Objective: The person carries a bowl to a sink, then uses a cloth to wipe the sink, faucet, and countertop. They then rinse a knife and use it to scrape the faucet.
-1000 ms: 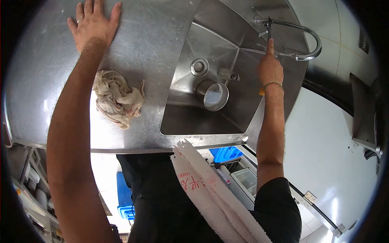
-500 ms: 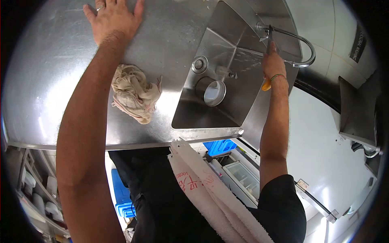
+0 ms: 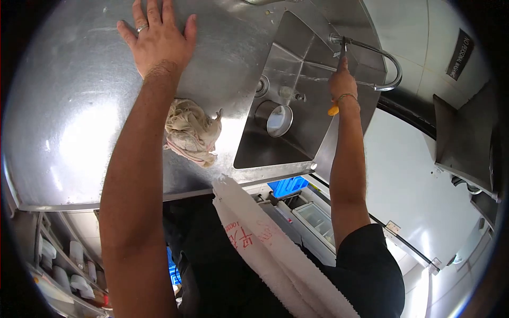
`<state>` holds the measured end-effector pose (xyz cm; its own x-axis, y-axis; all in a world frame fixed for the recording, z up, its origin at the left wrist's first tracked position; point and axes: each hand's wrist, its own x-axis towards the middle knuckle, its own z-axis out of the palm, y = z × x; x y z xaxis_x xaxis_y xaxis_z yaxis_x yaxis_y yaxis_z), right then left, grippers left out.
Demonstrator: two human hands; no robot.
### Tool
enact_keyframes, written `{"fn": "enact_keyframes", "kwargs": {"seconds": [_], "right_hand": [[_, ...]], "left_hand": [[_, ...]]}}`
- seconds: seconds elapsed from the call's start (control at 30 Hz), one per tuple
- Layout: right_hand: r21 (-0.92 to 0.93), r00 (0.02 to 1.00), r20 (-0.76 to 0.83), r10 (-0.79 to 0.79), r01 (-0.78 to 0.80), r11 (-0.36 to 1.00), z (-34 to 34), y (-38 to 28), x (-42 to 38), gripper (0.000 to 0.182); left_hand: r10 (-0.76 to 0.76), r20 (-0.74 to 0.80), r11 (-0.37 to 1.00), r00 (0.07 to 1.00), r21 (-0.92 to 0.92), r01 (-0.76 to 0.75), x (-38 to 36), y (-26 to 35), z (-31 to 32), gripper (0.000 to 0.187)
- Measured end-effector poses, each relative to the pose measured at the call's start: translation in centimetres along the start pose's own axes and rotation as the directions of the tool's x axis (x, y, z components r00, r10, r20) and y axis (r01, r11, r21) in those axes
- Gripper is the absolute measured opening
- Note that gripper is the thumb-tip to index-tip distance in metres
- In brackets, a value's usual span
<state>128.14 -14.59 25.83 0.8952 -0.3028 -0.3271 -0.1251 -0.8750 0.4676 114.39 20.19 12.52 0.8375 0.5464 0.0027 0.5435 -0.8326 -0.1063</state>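
My left hand (image 3: 161, 46) lies flat on the steel counter (image 3: 90, 69), fingers spread, a ring on one finger. Below its wrist, beside the forearm, is a crumpled beige cloth (image 3: 192, 132). My right hand (image 3: 343, 86) is closed around a knife with a yellow handle (image 3: 333, 109), at the far side of the sink (image 3: 289, 151). Its dark blade (image 3: 342, 53) points away from me, the tip overlapping the base of the curved faucet (image 3: 395, 63). A thin streak of water runs from the spout past this hand into the sink.
Inside the sink sit a round steel container (image 3: 279, 121) and a drain fitting (image 3: 261, 86). A white towel (image 3: 265, 238) hangs down my front. Shelves with white dishes (image 3: 77, 254) are under the counter at left. A black sign (image 3: 459, 54) is on the tiled wall.
The camera view has shifted and turned a little. My left hand stays flat on the counter, and my right hand still holds the knife near the faucet.
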Motion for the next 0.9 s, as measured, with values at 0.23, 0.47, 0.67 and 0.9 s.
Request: {"fn": "enact_keyframes", "kwargs": {"seconds": [0.23, 0.47, 0.67, 0.9], "right_hand": [[0.097, 1.000, 0.014, -0.016, 0.015, 0.995, -2.4, -0.6, 0.1, 0.076], [0.091, 0.999, 0.011, -0.032, 0.031, 0.995, -2.4, -0.2, 0.7, 0.082], [0.235, 0.998, 0.067, -0.005, -0.010, 0.972, -3.6, -0.3, 1.8, 0.081], [0.083, 0.966, 0.111, -0.232, 0.223, 0.971, -0.1, 2.6, 8.0, 0.073]], "left_hand": [[0.000, 0.015, 0.998, 1.000, -0.056, 0.001, 0.2, -0.2, -0.1, 0.070], [0.003, 0.025, 0.993, 1.000, -0.120, 0.000, 0.2, -0.4, -0.3, 0.070], [-0.003, 0.037, 0.990, 0.999, -0.142, 0.008, 0.2, -0.6, -0.9, 0.069], [-0.004, 0.062, 0.988, 0.998, -0.156, 0.014, 0.3, -0.9, -1.1, 0.068]]}}
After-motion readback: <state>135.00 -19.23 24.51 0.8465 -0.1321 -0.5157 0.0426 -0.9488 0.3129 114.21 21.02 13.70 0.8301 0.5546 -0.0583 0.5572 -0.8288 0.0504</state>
